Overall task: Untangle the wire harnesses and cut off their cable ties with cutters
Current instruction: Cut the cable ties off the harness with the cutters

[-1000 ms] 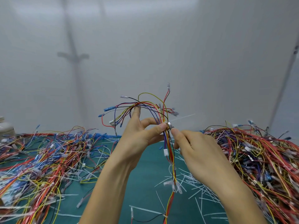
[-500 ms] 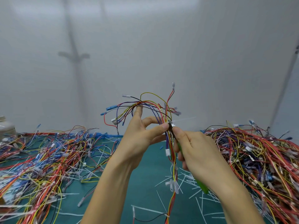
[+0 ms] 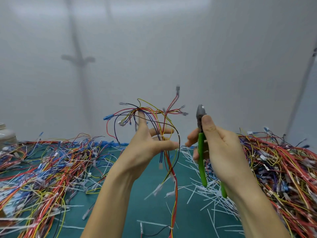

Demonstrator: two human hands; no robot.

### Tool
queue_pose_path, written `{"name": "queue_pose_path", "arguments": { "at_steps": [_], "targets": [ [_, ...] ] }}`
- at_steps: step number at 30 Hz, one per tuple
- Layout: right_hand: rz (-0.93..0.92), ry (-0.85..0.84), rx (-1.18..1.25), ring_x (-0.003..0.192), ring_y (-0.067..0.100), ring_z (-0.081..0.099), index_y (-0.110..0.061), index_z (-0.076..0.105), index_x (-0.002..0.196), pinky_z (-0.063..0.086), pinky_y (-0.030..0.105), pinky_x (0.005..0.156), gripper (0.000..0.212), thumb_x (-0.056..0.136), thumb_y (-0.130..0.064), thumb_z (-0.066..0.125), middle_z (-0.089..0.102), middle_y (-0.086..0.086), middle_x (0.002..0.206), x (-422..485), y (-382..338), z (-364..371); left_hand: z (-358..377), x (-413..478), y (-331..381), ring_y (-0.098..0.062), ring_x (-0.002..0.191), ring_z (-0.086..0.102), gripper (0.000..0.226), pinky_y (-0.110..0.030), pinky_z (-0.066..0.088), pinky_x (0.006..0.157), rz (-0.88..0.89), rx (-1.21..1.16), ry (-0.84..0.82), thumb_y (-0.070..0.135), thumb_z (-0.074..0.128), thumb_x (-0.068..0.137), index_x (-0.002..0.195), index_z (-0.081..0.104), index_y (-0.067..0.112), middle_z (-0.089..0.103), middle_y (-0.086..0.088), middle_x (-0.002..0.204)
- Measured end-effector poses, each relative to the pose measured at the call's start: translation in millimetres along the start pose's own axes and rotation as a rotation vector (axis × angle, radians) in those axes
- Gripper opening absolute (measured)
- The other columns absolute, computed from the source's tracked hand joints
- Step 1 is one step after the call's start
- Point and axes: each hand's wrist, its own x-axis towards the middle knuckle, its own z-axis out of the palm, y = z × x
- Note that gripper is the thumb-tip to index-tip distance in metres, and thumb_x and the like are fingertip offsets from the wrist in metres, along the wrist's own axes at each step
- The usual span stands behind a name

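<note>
Harness [image 3: 175, 189] in left hand [image 3: 147, 148] (right hand [image 3: 221, 148] grips cutters [image 3: 201, 157]).

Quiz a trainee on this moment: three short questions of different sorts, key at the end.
1. True or false: the cutters are biting a tie on the wire harness held by the left hand.
2. What litters the green mat? A cut cable ties B screws C tape
3. Fill in: the right hand grips the cutters by ____ handles.
Key: 1 false, they are held apart; 2 A; 3 green.

Harness [image 3: 169, 162] left of cutters [image 3: 200, 152] (above table [image 3: 151, 212]), seemingly not touching.
</note>
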Motion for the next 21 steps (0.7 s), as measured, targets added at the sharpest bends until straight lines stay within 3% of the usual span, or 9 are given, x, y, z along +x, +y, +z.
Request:
{"name": "queue_pose_path", "arguments": {
  "at_steps": [3,5,7,11,16,21],
  "targets": [
    [-0.010,-0.015,0.143,0.053,0.015,0.059,-0.017,0.068,0.070,0.054,0.024,0.053,0.055,0.090,-0.059,0.039,0.071,0.007,0.071,-1,-2,0,1,0,-2,-0.020,0.086,0.070,0.109,-0.024,0.054,0.078,0.029,0.038,-0.105,0.001,0.078,0.076,0.146,0.002,0.037,0.076,-0.003,0.101],
    [-0.011,-0.030,0.190,0.055,0.018,0.059,-0.013,0.067,0.074,0.053,0.024,0.055,0.056,0.091,-0.058,0.037,0.070,0.008,0.073,-1,-2,0,4,-1,1,-0.008,0.079,0.070,0.080,-0.016,0.052,0.067,0.075,0.094,-0.106,0.004,0.074,0.084,0.139,0.017,0.019,0.077,0.003,0.092],
    [0.009,-0.031,0.231,0.056,0.019,0.059,-0.011,0.066,0.077,0.054,0.025,0.055,0.057,0.091,-0.057,0.037,0.070,0.007,0.073,0,-2,0,5,-3,3,-0.004,0.077,0.071,0.064,-0.014,0.051,0.062,0.089,0.071,-0.078,0.010,0.073,0.086,0.132,0.029,0.014,0.077,0.006,0.085],
    [0.042,-0.012,0.246,0.055,0.018,0.059,-0.011,0.065,0.077,0.054,0.024,0.054,0.055,0.089,-0.058,0.038,0.070,0.007,0.071,1,0,-1,2,-2,5,-0.019,0.089,0.074,0.041,-0.022,0.056,0.069,0.086,-0.074,-0.068,0.009,0.069,0.087,0.120,0.045,0.005,0.077,-0.007,0.091],
    [0.057,-0.028,0.231,0.057,0.018,0.062,-0.010,0.065,0.079,0.056,0.023,0.056,0.057,0.089,-0.059,0.038,0.073,0.008,0.076,1,1,-2,6,-4,8,-0.024,0.083,0.075,0.048,-0.021,0.056,0.065,0.078,-0.141,-0.011,0.012,0.073,0.080,0.117,0.044,0.008,0.076,-0.007,0.090],
    [-0.064,-0.100,0.036,0.062,0.019,0.065,-0.023,0.074,0.079,0.058,0.030,0.063,0.050,0.088,-0.062,0.042,0.072,0.003,0.085,1,1,-6,9,-2,9,-0.023,0.076,0.075,0.046,-0.019,0.055,0.061,0.069,-0.227,0.145,0.001,0.073,0.082,0.119,0.046,0.003,0.075,-0.013,0.088]
  ]
}}
